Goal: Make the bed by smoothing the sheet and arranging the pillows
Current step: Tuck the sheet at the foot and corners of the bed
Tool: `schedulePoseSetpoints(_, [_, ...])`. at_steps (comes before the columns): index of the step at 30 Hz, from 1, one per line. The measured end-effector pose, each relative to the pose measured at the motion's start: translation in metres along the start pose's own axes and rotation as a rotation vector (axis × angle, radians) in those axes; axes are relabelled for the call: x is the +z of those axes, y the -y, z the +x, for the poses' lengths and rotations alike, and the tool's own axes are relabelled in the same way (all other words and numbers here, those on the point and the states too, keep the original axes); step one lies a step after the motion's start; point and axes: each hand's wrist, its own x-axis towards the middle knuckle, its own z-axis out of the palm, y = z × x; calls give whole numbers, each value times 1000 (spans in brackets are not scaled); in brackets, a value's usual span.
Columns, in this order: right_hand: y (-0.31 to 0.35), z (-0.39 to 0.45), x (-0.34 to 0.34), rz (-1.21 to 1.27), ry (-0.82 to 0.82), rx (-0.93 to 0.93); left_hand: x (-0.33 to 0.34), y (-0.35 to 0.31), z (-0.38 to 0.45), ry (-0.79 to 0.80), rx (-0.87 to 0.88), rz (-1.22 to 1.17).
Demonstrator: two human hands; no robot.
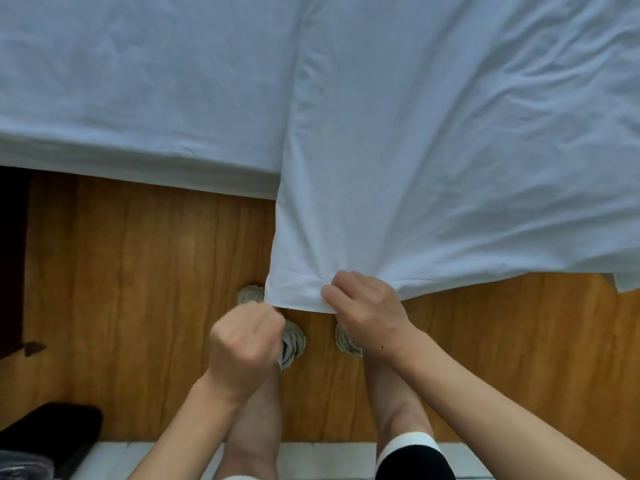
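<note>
We hold the sheet (433,168) by its near hem, off the edge of the bed (121,98) and above the wood floor (156,271). Our right hand (363,306) pinches the hem between thumb and curled fingers; our left hand (246,341) is clenched at the hem's left corner, and seems to hold that corner, though the cloth inside the grip is hidden.

The risks, as we judge them: both hands sit close together near one corner, so a pull from here would load the cloth unevenly and could drag the sheet askew, deepening the creases on the right instead of clearing them. A hard tug could also slip the corner out of the left grip. The loose hem hangs near the floor and our feet (294,341), so it could brush the boards or get stepped on.

The sheet is plain white, thin and soft. It covers only the right part of the bed, with folds fanning from the right hand and rumpled ridges at far right. No pillows are in view.
</note>
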Motion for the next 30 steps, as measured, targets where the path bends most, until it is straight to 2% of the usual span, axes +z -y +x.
schedulePoseSetpoints(2, [-1, -8, 7, -16, 156, -38, -3, -4, -17, 122, 35, -23])
schedulePoseSetpoints(4, [-2, -15, 14, -51, 514, -115, -5, 0, -23, 206, -71, -61])
schedulePoseSetpoints(6, [-6, -22, 20, -40, 885, -112, -4, 9, -10, 242, -240, -45])
schedulePoseSetpoints(7, [-9, -21, 20, -35, 946, -81, -1, 12, 3, 251, -292, -26])
schedulePoseSetpoints(9, [-14, -18, 13, -42, 786, 4, 9, 15, 38, 255, -320, 38])
schedulePoseSetpoints(13, [-57, -6, -7, -110, 199, 275, 39, 7, 103, 317, -175, 122])
schedulePoseSetpoints(16, [-108, 4, -32, -216, 5, 414, 61, -9, 139, 337, -29, 162])
schedulePoseSetpoints(20, [-179, 1, -72, -364, -78, 606, 99, -47, 184, 313, 0, 125])
schedulePoseSetpoints(28, [-304, -23, -148, -450, -26, 886, 204, -148, 288, 264, -20, 166])
schedulePoseSetpoints(30, [-347, -38, -160, -408, 9, 1009, 235, -171, 318, 236, -53, 198])
